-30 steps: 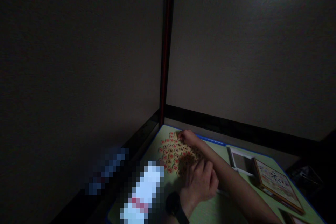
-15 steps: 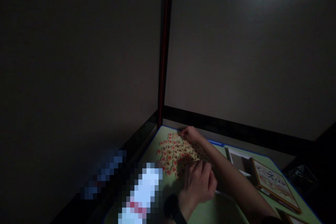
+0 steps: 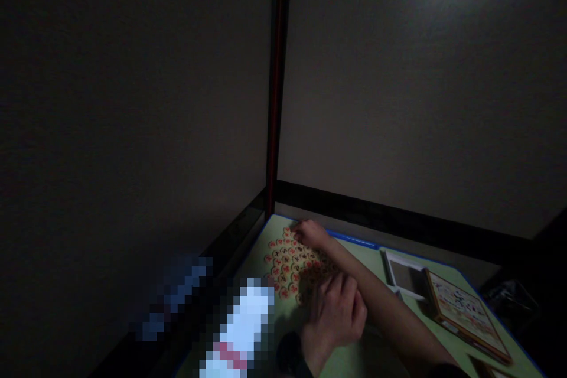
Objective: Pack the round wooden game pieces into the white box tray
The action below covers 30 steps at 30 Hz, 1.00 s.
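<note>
Many round Chinese chess pieces (image 3: 286,269) with red or dark characters lie spread flat on a pale green table (image 3: 345,360). My right hand (image 3: 312,234) reaches over to the far side of the spread, its fingers bent down onto the pieces there; whether one is pinched is hidden. Closer in, my left hand (image 3: 335,310), with a black watch (image 3: 290,351) on its wrist, is curled at the near edge of the spread. Its fingertips are turned away, so what it holds, if anything, cannot be seen. My right forearm passes just beyond it.
A shallow white-rimmed box tray (image 3: 390,271) and a box lid with a printed picture (image 3: 469,310) lie on the right. Another brown-edged item (image 3: 482,366) shows at the bottom. Walls meet behind the table. A blurred bright patch (image 3: 241,325) covers the left.
My right hand has moved left and slightly nearer along the far side of the pieces, its forearm swinging with it. My left hand stays nearly in place.
</note>
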Each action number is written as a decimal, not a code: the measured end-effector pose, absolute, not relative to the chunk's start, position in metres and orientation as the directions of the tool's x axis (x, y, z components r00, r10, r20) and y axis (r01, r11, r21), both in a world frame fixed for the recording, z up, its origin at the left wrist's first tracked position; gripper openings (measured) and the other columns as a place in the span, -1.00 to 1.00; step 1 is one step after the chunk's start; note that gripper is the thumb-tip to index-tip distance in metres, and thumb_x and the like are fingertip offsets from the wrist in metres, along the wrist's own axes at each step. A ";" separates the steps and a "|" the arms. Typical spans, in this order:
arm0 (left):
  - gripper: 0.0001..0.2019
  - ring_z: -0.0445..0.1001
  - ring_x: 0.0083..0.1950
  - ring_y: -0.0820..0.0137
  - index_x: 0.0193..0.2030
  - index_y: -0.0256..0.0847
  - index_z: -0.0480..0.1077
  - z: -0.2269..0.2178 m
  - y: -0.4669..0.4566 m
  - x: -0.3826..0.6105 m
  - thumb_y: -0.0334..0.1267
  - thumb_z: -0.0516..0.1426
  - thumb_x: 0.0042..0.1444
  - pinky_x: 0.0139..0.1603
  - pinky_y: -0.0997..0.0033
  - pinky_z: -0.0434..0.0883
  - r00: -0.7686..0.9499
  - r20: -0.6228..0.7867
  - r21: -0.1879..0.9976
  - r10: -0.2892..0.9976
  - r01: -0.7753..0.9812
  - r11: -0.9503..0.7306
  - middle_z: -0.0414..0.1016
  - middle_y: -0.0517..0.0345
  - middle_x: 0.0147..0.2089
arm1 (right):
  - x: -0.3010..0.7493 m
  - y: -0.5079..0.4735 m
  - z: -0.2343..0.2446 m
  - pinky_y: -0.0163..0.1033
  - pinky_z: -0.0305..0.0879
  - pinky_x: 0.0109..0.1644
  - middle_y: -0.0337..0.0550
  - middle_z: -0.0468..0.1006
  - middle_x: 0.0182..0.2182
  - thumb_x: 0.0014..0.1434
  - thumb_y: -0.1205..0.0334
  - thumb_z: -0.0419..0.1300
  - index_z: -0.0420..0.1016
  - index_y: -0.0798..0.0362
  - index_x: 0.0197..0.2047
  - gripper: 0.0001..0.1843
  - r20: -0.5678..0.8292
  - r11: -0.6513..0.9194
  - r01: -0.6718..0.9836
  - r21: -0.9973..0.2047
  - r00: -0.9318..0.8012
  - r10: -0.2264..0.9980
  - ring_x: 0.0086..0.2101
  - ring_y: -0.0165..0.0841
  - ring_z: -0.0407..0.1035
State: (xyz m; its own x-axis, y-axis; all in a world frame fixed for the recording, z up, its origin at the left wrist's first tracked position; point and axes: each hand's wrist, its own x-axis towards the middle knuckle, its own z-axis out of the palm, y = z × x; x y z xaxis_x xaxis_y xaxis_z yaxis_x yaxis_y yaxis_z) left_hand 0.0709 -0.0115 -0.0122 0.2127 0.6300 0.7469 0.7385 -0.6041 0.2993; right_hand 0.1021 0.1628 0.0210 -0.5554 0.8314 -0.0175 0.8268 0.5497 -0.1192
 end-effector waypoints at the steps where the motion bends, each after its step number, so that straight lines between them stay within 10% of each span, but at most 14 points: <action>1: -0.91 0.46 -0.35 0.34 -0.30 -0.13 0.22 -0.012 -0.011 0.071 -0.39 0.02 0.06 -0.35 0.35 0.38 0.212 0.748 0.298 0.629 0.739 -0.604 0.45 0.17 -0.37 | 0.100 0.161 0.020 -0.31 0.26 -0.09 -0.04 0.59 -0.06 0.15 0.32 0.13 0.60 -0.01 -0.12 -0.72 -0.014 0.564 0.819 -0.105 -0.568 0.823 -0.06 -0.24 0.46; 16: -0.91 0.47 -0.33 0.33 -0.29 -0.13 0.23 -0.013 -0.013 0.072 -0.38 0.02 0.05 -0.34 0.32 0.41 0.198 0.761 0.295 0.618 0.743 -0.601 0.47 0.15 -0.34 | 0.093 0.153 0.015 -0.30 0.25 -0.09 0.07 0.58 -0.09 0.22 0.40 0.03 0.47 0.11 -0.01 -0.68 0.032 0.650 0.750 -0.125 -0.652 0.758 -0.11 -0.26 0.46; 30: -0.92 0.45 -0.36 0.34 -0.30 -0.12 0.23 -0.014 -0.012 0.073 -0.37 0.04 0.04 -0.36 0.33 0.39 0.205 0.740 0.304 0.641 0.748 -0.590 0.44 0.18 -0.37 | 0.102 0.185 0.007 -0.42 0.25 -0.25 -0.26 0.64 -0.36 -0.02 0.58 0.07 0.64 0.08 -0.26 -0.61 -0.015 0.591 0.743 -0.315 -0.627 0.779 -0.31 -0.41 0.48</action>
State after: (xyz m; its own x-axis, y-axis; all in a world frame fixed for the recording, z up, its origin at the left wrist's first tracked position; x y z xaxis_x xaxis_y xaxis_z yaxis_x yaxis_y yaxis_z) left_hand 0.0732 -0.0124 -0.0136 0.2048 0.6409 0.7398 0.7479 -0.5901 0.3041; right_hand 0.1024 0.1854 0.0068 -0.6267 0.7791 -0.0151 0.7426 0.5912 -0.3146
